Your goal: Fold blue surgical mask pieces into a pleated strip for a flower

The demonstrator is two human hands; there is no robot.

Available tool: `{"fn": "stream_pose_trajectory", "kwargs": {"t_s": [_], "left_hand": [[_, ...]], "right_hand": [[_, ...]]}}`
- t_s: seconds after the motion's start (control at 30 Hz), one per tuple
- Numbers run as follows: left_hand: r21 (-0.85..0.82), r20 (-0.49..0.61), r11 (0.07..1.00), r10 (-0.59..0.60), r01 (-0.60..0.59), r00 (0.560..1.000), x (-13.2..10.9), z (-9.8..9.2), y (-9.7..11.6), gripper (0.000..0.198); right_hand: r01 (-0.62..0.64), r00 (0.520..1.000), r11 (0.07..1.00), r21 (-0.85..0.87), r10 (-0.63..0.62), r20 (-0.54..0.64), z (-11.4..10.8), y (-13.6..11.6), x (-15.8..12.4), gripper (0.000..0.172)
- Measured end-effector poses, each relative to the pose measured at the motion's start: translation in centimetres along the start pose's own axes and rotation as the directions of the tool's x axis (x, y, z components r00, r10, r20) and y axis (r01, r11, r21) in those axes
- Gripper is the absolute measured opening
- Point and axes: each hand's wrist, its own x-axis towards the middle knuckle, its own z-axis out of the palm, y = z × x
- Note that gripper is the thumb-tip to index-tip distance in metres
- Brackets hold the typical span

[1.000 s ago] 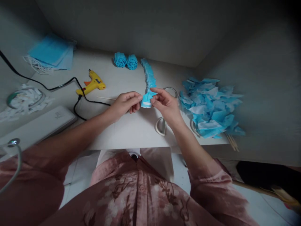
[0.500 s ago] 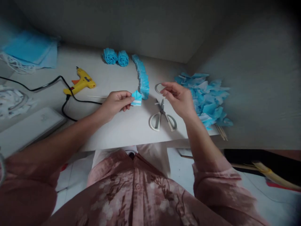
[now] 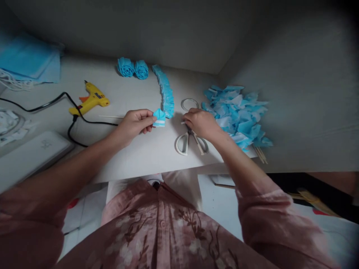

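Observation:
My left hand (image 3: 138,121) pinches a small folded blue piece (image 3: 159,118) with a white band across it, perhaps cut from a face mask. My right hand (image 3: 200,121) is closed, its fingertips together over the blades of the scissors (image 3: 183,145). A small white strip (image 3: 184,122) shows at those fingertips. The scissors lie with their pale handles toward me, and the hand hides most of the blades. Just behind my right hand rests a thin ring, like a roll of tape (image 3: 190,104). A pleated blue strip (image 3: 165,91) lies beyond my left hand.
Two blue rosettes (image 3: 133,68) sit at the back. A yellow glue gun (image 3: 91,99) with a black cord lies left, near a stack of blue masks (image 3: 29,59) and a white box-shaped device (image 3: 35,160). Blue scraps (image 3: 238,112) are heaped at right, over several thin sticks (image 3: 260,155).
My right hand has come down and left from the tape ring to the scissors' blades, its fingers closing. The left hand keeps its hold on the blue piece. The view has shifted slightly.

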Motion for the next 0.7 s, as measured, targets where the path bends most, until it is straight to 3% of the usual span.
{"fn": "stream_pose_trajectory", "kwargs": {"t_s": [0.1, 0.23, 0.43, 0.6, 0.7], "left_hand": [[0.001, -0.004, 1.0, -0.008, 0.008, 1.0, 0.0, 0.1, 0.2, 0.019], [-0.002, -0.002, 1.0, -0.012, 0.012, 1.0, -0.1, 0.0, 0.2, 0.019], [-0.017, 0.005, 1.0, 0.0, 0.0, 1.0, -0.1, -0.1, 0.1, 0.019], [-0.012, -0.002, 1.0, -0.004, 0.004, 1.0, -0.2, 0.2, 0.6, 0.019], [-0.013, 0.002, 1.0, -0.001, 0.001, 1.0, -0.1, 0.2, 0.7, 0.019]], "right_hand": [[0.048, 0.996, 0.993, -0.107, -0.039, 0.082, -0.8, -0.3, 0.8, 0.024], [0.048, 0.995, 0.97, -0.239, -0.026, 0.094, -0.8, -1.5, 1.3, 0.023], [0.027, 0.995, 0.962, -0.271, 0.0, 0.099, -0.4, -3.3, 1.3, 0.037], [0.004, 0.995, 0.968, -0.249, 0.02, 0.093, 0.2, -2.2, 1.2, 0.033], [-0.086, 0.994, 0.982, -0.166, 0.096, 0.049, 0.7, -0.5, 1.1, 0.03]]}}
